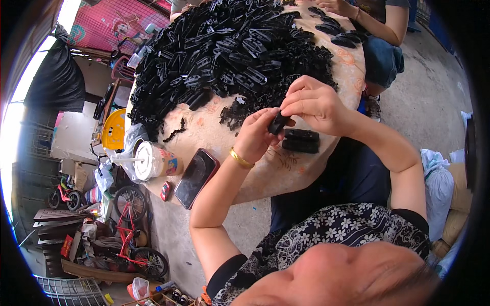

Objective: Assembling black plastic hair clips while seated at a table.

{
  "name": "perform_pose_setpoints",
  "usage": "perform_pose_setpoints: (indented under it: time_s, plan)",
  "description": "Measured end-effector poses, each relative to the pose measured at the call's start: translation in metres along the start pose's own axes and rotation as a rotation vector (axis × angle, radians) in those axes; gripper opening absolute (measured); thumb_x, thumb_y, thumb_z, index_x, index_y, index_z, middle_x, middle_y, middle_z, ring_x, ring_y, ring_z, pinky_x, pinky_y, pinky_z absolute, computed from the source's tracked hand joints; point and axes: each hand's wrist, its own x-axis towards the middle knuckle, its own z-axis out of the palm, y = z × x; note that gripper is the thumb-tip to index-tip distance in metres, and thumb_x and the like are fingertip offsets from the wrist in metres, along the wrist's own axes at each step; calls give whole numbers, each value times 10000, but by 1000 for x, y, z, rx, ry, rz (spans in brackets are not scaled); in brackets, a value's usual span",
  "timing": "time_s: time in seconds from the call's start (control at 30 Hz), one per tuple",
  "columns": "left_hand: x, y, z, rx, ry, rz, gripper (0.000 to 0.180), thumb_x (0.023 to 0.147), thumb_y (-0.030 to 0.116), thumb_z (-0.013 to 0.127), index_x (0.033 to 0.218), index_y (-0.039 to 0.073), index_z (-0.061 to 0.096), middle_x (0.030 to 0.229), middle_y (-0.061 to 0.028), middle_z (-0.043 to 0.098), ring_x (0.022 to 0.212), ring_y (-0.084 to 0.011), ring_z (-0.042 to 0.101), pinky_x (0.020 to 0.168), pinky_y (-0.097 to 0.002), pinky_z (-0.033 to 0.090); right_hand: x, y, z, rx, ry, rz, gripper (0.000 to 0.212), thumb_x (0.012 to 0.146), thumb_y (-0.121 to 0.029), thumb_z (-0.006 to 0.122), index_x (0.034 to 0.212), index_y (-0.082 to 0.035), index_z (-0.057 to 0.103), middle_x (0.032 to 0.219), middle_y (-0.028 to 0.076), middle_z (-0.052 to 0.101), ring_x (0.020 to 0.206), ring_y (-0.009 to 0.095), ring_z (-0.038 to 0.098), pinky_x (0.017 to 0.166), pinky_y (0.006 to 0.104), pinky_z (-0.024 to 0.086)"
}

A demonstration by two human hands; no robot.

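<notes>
Between my two hands, over the near right part of the round table, is a small black plastic part [277,123]. My left hand [258,133], with a gold bangle at the wrist, is closed around it from below. The fingertips of my right hand [315,106] pinch together at its upper end; whatever they hold there is too small to make out. Just beside my hands lie two or more black oblong plastic pieces [301,141], side by side. Beyond them a large heap of black plastic parts [219,48] covers much of the table.
A patterned cloth covers the table [278,176]. On its near left stand a drink cup with a straw [153,162], a phone [196,177] and a small red toy car [166,191]. Another person's hand [337,7] is at the far right, near several black pieces [337,28].
</notes>
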Motion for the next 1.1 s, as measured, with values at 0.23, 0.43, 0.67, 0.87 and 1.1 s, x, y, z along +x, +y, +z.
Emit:
perform_pose_setpoints:
  time_s: [0.23,0.43,0.67,0.87,1.1]
  plan:
    - [2,4,-10,-15,-141,-55,299,966,229,485,1122,-14,562,986,-173,655,693,-130,618,544,-188,483,-1,1,-6,-64,-86,-25,192,649,19,640,827,-46,671,893,42,655,916,234,586,729,316,516]
    - [-7,1,7,527,17,251,405,828,39,671,1192,-69,529,1056,-127,639,859,-134,638,732,-241,543,-5,-9,-9,49,-145,271,216,712,-90,683,916,-21,662,938,123,659,912,282,612,747,350,509]
    - [-14,-5,21,1051,207,604,333,774,86,675,1081,-25,607,889,-162,678,813,-204,685,725,-293,541,-6,-8,-10,97,-229,435,297,725,-171,703,971,-14,649,812,169,663,722,285,659,660,332,503]
    - [15,42,-10,1258,189,503,369,795,193,708,1089,-10,615,1069,-182,638,888,-278,649,779,-334,524,-10,3,-19,67,-422,595,268,736,-221,681,910,-18,676,792,165,665,740,296,653,683,361,507]
    - [90,126,-189,1476,1255,251,815,783,744,426,1326,139,484,1376,-244,392,1322,-420,271,1076,-523,228,-21,3,-19,12,-573,515,241,767,-259,644,849,-37,691,772,134,641,737,301,630,679,385,495]
